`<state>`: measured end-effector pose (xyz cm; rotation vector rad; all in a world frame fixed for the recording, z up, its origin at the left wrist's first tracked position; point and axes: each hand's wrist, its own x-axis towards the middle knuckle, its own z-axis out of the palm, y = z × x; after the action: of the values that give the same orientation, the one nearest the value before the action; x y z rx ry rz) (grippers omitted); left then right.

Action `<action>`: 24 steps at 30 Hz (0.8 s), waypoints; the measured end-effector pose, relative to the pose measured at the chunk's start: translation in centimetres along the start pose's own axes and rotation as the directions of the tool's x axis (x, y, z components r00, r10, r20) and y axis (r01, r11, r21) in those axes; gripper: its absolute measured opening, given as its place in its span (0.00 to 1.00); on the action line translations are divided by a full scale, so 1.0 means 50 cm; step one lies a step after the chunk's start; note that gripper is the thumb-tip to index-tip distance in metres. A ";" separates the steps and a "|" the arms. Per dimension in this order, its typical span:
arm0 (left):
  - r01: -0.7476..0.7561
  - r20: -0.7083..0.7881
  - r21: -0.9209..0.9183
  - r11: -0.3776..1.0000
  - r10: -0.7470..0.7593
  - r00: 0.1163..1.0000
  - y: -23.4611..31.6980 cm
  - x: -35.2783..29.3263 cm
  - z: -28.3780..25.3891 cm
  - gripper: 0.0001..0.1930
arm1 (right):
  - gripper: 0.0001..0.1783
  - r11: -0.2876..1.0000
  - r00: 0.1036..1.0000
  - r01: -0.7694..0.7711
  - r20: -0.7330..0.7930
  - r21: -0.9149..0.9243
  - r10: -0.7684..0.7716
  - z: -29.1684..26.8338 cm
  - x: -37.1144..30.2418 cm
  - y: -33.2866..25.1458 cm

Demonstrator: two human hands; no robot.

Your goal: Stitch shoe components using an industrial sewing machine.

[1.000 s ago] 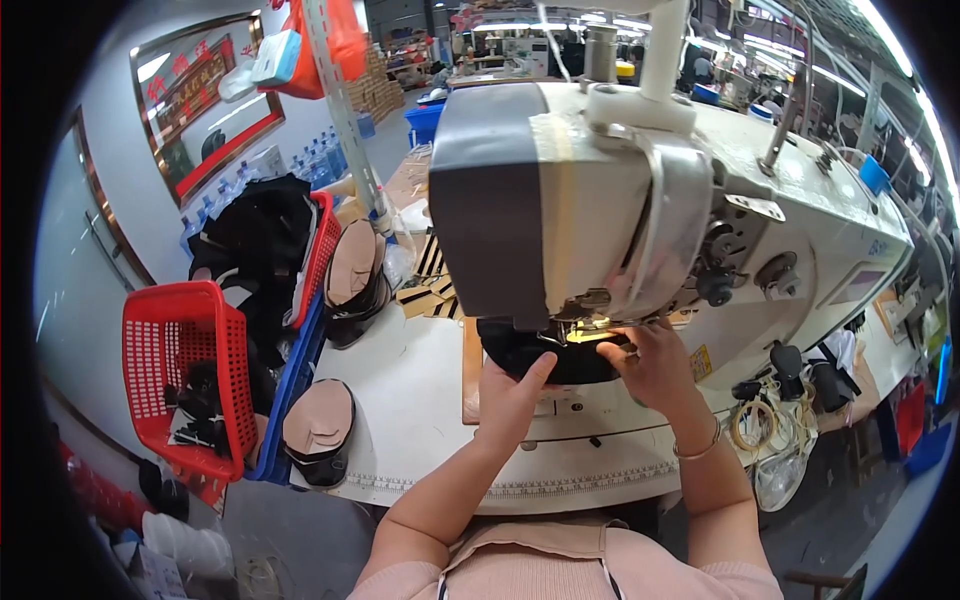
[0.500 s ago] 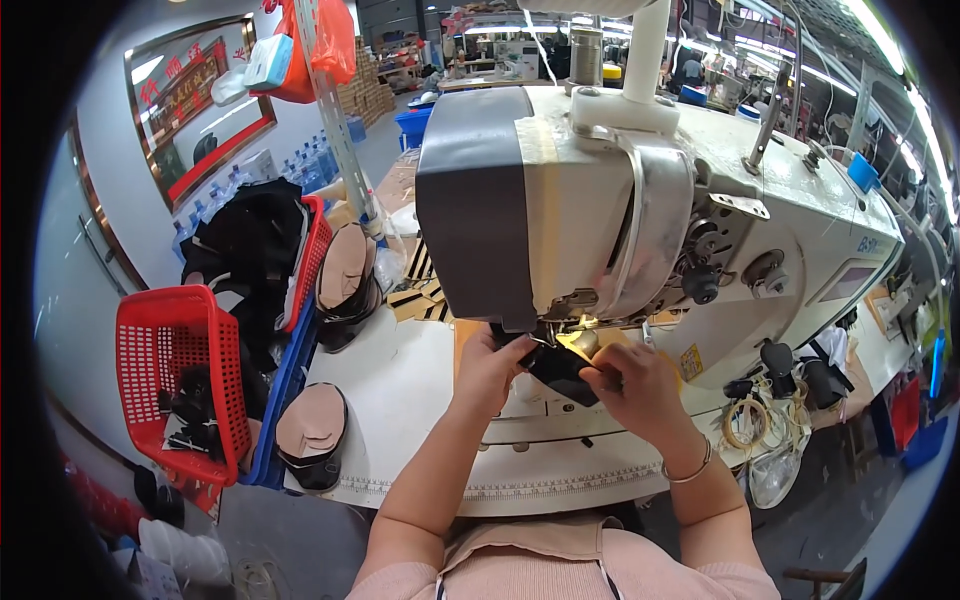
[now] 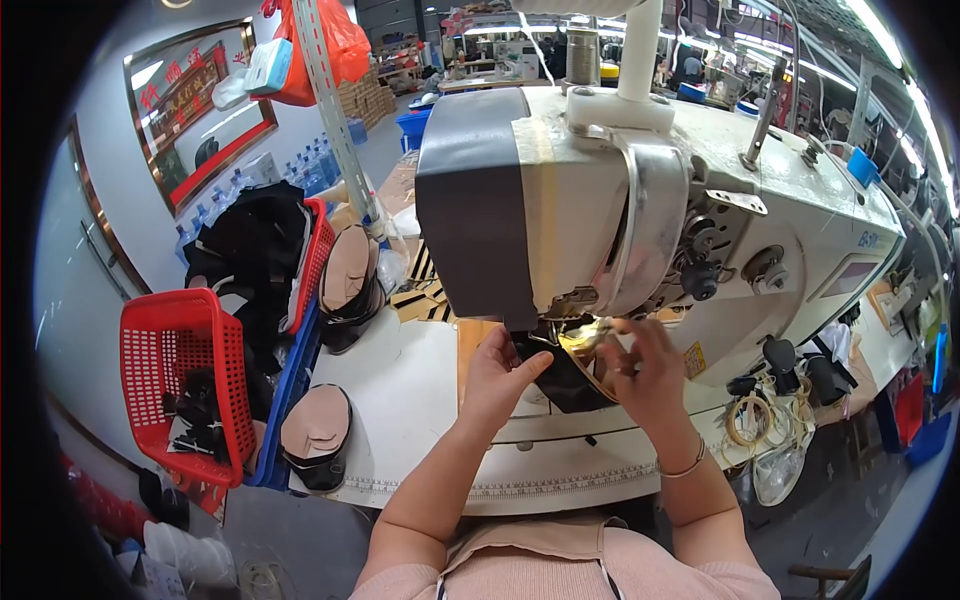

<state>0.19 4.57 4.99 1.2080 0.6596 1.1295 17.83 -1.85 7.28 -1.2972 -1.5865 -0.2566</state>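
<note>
A black, curved piece (image 3: pixel 568 385) with a shiny surface and a tan edge lies under the needle area of a white and grey sewing machine (image 3: pixel 475 200). My left hand (image 3: pixel 497 378) is closed on its left side, the thumb resting on top and the fingers partly hidden. My right hand (image 3: pixel 645 370) is at the piece's right edge, near the lit needle area. Its fingers are bent and smeared by motion, so whether they grip the piece cannot be told. The machine head covers part of the work.
Bundles of black and beige pieces (image 3: pixel 316 425) stand on the white table (image 3: pixel 400 400) to the left. Beyond them are a red basket (image 3: pixel 240 385) with black scraps and a heap of black material (image 3: pixel 255 235). Tape rolls (image 3: pixel 748 420) and cords hang at the right edge.
The black piece has swung round and shows more of its surface toward me. My right hand has moved slightly up and right; my left thumb now lies farther over the piece.
</note>
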 end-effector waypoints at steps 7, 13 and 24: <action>0.015 0.022 0.002 1.000 -0.015 1.000 0.004 0.018 -0.012 0.20 | 0.09 0.949 0.942 -0.212 0.306 0.233 0.136 0.009 -0.038 -0.006; 0.105 0.020 -0.101 0.989 -0.103 0.994 -0.009 0.018 -0.010 0.20 | 0.12 0.830 0.788 -0.490 0.543 0.267 0.291 0.011 -0.036 -0.027; 0.101 0.020 -0.131 0.986 -0.100 0.995 -0.019 0.013 -0.016 0.19 | 0.12 0.861 0.809 -0.453 0.512 0.230 0.288 0.029 -0.019 -0.044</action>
<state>0.02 5.50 3.97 1.0574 0.6190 1.0630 15.13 -2.27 6.79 -1.4209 -1.6161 0.6071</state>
